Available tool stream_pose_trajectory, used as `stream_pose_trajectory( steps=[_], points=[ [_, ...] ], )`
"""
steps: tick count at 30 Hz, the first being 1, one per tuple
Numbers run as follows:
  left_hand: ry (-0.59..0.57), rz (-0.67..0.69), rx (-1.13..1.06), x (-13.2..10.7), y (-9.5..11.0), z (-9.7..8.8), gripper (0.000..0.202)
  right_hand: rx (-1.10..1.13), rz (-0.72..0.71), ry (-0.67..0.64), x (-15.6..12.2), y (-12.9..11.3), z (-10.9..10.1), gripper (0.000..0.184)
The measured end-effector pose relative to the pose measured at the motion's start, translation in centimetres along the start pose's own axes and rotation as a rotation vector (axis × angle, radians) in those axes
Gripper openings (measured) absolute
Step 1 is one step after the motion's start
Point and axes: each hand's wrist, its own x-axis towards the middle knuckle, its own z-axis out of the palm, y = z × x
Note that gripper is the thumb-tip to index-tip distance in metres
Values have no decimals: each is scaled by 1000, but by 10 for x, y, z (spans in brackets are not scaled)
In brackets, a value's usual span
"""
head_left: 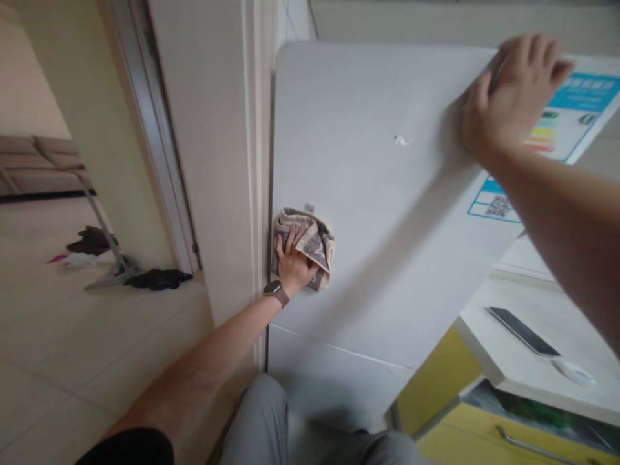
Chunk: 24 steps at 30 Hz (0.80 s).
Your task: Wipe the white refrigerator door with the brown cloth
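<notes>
My left hand [294, 266], with a watch [276, 292] on its wrist, presses a folded grey-and-cream patterned cloth [317, 242] against a pale grey refrigerator door [368, 213]. Its fingers lie over the cloth near the door's left edge, and a fold covers part of the thumb. Up at the top right, my right hand [513, 97] is curled against the same door near its upper edge. Something dark and narrow shows between that thumb and the fingers; I cannot make out what it is. A blue-and-white energy label [586, 93] is partly behind this hand.
A white door frame [208, 129] stands close on the left. Beyond it, black bags [157, 279] and a long-handled dustpan [116, 274] rest on the tiled floor. To the right is a white counter [504, 361] with a dark flat device [523, 330], above yellow cabinets [484, 426].
</notes>
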Motion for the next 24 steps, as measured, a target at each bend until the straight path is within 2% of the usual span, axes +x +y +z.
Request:
stream_pose_trajectory(
  steps=[4, 7, 9, 11, 13, 15, 19, 24],
  points=[
    [128, 81, 67, 119, 18, -52, 67, 6, 52, -20, -6, -9, 0, 36],
    [190, 74, 95, 198, 38, -85, 63, 40, 60, -61, -7, -11, -2, 38],
    [210, 51, 83, 240, 53, -101, 61, 121, 57, -91, -8, -12, -7, 38],
    [228, 37, 61, 270, 66, -111, 58, 191, 60, -112, -9, -14, -13, 38],
    [249, 53, 37, 285, 74, -115, 57, 227, 66, -119, -10, -15, -17, 39],
    [268, 85, 17, 287, 77, -115, 58, 244, 71, -127, -10, -15, -18, 39],
    [256, 131, 13, 270, 73, -108, 57, 231, 83, -118, -10, -16, -15, 34],
    [141, 154, -8, 239, 64, -100, 59, 161, 104, -96, -9, -17, -11, 33]
  ],
)
